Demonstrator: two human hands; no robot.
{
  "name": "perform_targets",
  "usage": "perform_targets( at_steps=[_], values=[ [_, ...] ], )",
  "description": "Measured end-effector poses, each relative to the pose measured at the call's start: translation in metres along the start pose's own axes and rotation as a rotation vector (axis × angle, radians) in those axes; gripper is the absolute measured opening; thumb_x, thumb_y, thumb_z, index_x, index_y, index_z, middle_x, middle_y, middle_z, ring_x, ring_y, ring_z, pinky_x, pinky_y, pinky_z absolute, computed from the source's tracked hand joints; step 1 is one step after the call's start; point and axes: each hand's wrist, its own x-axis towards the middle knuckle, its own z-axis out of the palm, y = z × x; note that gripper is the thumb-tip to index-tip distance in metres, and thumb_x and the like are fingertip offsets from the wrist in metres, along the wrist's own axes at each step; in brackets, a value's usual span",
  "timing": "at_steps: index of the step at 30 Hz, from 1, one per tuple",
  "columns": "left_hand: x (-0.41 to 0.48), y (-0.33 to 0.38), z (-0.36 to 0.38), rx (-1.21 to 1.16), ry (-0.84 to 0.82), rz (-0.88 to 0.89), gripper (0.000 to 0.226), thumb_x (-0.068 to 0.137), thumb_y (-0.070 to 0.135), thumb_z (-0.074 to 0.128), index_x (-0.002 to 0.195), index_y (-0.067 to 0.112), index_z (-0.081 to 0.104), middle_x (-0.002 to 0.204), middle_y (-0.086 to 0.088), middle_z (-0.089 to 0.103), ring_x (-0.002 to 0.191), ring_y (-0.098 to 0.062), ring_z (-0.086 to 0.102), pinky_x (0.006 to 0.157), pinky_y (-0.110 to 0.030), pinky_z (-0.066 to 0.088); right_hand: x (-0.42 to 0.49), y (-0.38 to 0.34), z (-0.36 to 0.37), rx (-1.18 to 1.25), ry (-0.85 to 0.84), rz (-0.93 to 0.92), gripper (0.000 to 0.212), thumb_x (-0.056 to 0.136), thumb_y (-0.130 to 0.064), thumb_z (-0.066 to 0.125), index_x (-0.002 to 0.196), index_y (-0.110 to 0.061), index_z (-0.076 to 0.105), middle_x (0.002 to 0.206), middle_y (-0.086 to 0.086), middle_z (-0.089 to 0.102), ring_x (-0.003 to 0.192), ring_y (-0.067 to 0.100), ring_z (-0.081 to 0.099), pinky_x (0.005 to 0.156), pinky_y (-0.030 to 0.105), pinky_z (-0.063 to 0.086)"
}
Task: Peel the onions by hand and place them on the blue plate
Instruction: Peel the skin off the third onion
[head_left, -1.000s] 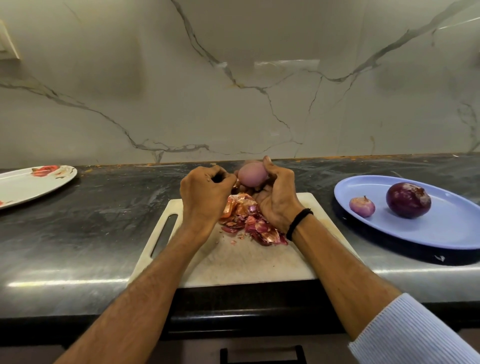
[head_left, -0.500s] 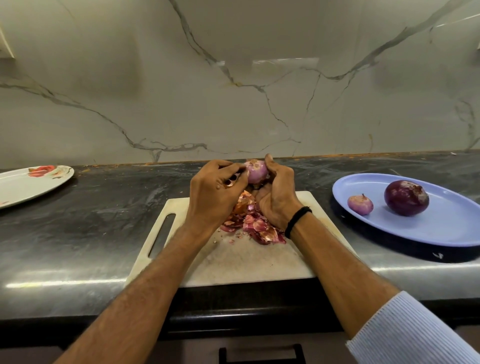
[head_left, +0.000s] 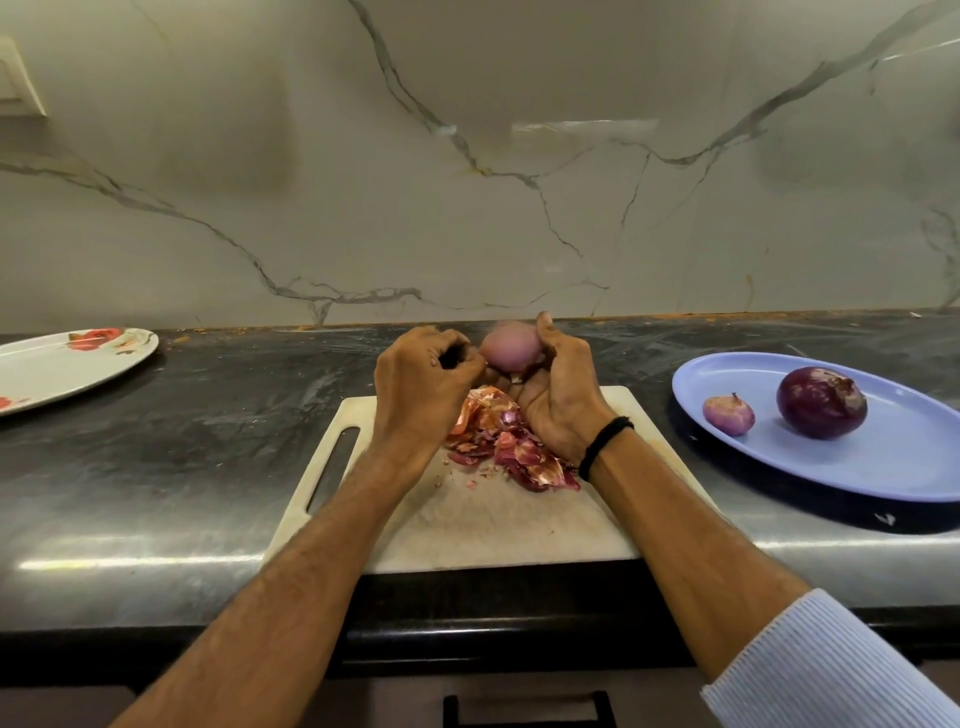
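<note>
At the bottom edge of the frame a ribbed pale-blue sleeve is pushed up the right forearm. Above it, centre frame, a white plastic cutting board, scuffed and stained, lies on the glossy dark stone counter. A heap of skins sits on it: papery, brittle, coppery-red curls.

Just over that heap the right hand, a black wristband at its wrist, cups the pink onion from below and the right, fingers wrapped round it. The onion looks smooth, matte and nearly bare, though it is blurred. The left hand is curled tight against the onion's left side. I cannot tell whether it has a strip pinched.

To my eye the peeling is in its last strokes. It would pay to catch any leftover skin by a nail at the root end and pull it along the grain, turning the bulb in the cupped palm. A bare onion is slick, so the hold should stay low over the board.

At the right of the frame the oval blue plate carries a small onion, pale purple, and a large onion, dark and shiny, set apart. At the far left is a flowered white plate. Behind everything stands a veined marble wall.
</note>
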Motion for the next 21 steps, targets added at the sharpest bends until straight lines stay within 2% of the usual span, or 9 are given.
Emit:
perform_targets(
  at_steps=[2,4,6,8,13,17,21],
  values=[
    [-0.0008,0.0014,0.0002,-0.019,0.011,-0.012,0.016,0.09,0.017,0.073,0.103,0.01,0.078,0.097,-0.005,0.075,0.086,-0.013,0.068,0.079,-0.027,0.058,0.0003,-0.0011,-0.0009,0.007,-0.002,-0.003,0.056,0.101,-0.042,0.048,0.131,0.006,0.047,0.119,0.032,0.06,0.085,0.035,0.07,0.073,0.04,0.062],
    [-0.0008,0.0025,0.0001,-0.03,0.018,-0.032,0.019,0.092,0.017,0.071,0.108,0.01,0.077,0.102,-0.006,0.075,0.091,-0.014,0.069,0.083,-0.033,0.059,0.0006,-0.0032,-0.0017,-0.005,-0.019,-0.014,0.053,0.1,-0.041,0.052,0.123,0.006,0.051,0.107,0.028,0.062,0.079,0.031,0.069,0.077,0.039,0.06],
    [-0.0002,0.0026,-0.0006,-0.028,0.022,-0.061,0.018,0.093,0.018,0.07,0.108,0.011,0.077,0.101,-0.005,0.076,0.09,-0.014,0.069,0.083,-0.036,0.06,0.0006,-0.0052,-0.0021,-0.03,-0.023,-0.04,0.04,0.099,-0.034,0.056,0.111,0.005,0.055,0.097,0.022,0.062,0.074,0.027,0.066,0.082,0.039,0.058],
    [-0.0001,0.0025,-0.0008,-0.023,0.018,-0.075,0.017,0.093,0.018,0.069,0.106,0.012,0.078,0.098,-0.004,0.076,0.088,-0.013,0.069,0.082,-0.037,0.06,0.0003,-0.0063,-0.002,-0.036,-0.014,-0.041,0.034,0.098,-0.031,0.057,0.106,0.002,0.056,0.096,0.022,0.062,0.073,0.026,0.066,0.082,0.039,0.058],
    [-0.0002,0.006,-0.0021,-0.042,-0.004,-0.071,0.016,0.094,0.02,0.069,0.105,0.012,0.079,0.097,-0.003,0.076,0.086,-0.012,0.068,0.08,-0.027,0.057,-0.0012,-0.0031,-0.0015,-0.063,0.022,-0.011,0.049,0.098,-0.041,0.054,0.123,0.001,0.052,0.118,0.03,0.061,0.078,0.029,0.071,0.067,0.036,0.061],
    [-0.0003,0.0075,-0.0007,-0.064,-0.07,-0.029,0.021,0.096,0.027,0.068,0.108,0.013,0.077,0.098,-0.001,0.074,0.086,-0.009,0.066,0.075,-0.014,0.051,0.0004,-0.0036,-0.0024,-0.083,0.066,0.007,0.055,0.099,-0.05,0.047,0.128,-0.003,0.053,0.115,0.027,0.064,0.077,0.026,0.067,0.067,0.033,0.059],
    [0.0002,0.0058,0.0005,-0.084,-0.094,0.009,0.025,0.095,0.029,0.069,0.116,0.015,0.076,0.105,-0.002,0.074,0.091,-0.01,0.065,0.079,-0.013,0.05,0.0009,-0.005,-0.0025,-0.08,0.066,0.015,0.056,0.101,-0.052,0.042,0.123,-0.002,0.054,0.104,0.023,0.064,0.068,0.022,0.063,0.062,0.03,0.056]
  ],
)
